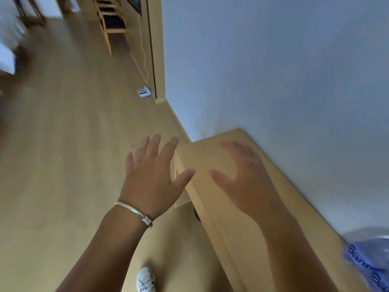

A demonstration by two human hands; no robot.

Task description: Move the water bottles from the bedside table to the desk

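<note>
both hands spread and holding nothing over the wooden top

at the bottom centre of the frame my white shoe (pixel 145 280) is showing on the wooden floor (pixel 63 165). in the lower right corner a blurred water bottle (pixel 372 262) with a blue label is lying against the wooden top (pixel 299 211) that is running along the wall (pixel 273 70). my left hand (pixel 152 175), a silver bracelet (pixel 134 211) on its wrist, is spreading wide in the centre, holding nothing. my right hand (pixel 246 182) is hovering over the top, fingers wide, holding nothing. farther off, upper centre, a white power strip (pixel 144 92) is lying on the floor, with a wooden chair (pixel 112 22) beyond.
</note>
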